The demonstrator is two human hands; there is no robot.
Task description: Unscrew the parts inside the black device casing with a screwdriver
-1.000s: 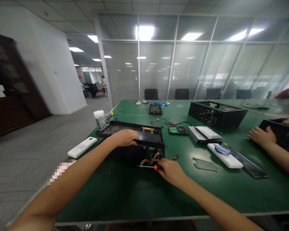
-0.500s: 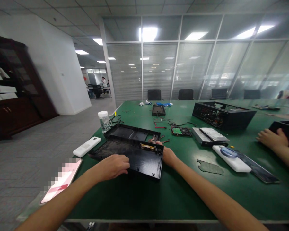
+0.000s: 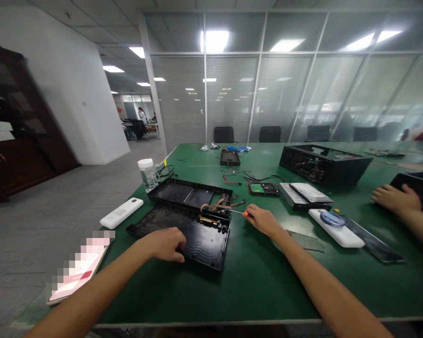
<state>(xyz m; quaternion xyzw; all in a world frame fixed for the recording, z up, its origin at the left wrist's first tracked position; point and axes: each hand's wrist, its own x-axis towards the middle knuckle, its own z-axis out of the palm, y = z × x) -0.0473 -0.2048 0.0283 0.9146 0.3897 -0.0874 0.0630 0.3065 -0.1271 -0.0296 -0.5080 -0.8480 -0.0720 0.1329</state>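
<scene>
A black electronics casing lies opened on the green table, its rear tray (image 3: 172,191) behind the flat front cover (image 3: 193,246). My left hand (image 3: 165,244) is curled at the cover's near edge, with finger and thumb closed there. A ribbon cable (image 3: 211,205) runs between the two parts at their right end. In my right hand (image 3: 262,219) is a thin screwdriver (image 3: 246,214) with an orange handle, fingers closed round it. Its shaft points left at the ribbon cable; whether the tip touches anything I cannot tell.
A white-lidded jar (image 3: 148,174), a white handheld device (image 3: 121,213) and a phone (image 3: 81,277) stand to the left. Rightward are a green circuit board (image 3: 262,188), a drive unit (image 3: 305,196), another white device (image 3: 338,230) and a black chassis (image 3: 324,164). Another person's hand (image 3: 396,198) rests far right.
The front cover has come down lower toward the table. My right hand has left the cover's right side, moved right, and now shows the screwdriver. My left hand stays at the near edge.
</scene>
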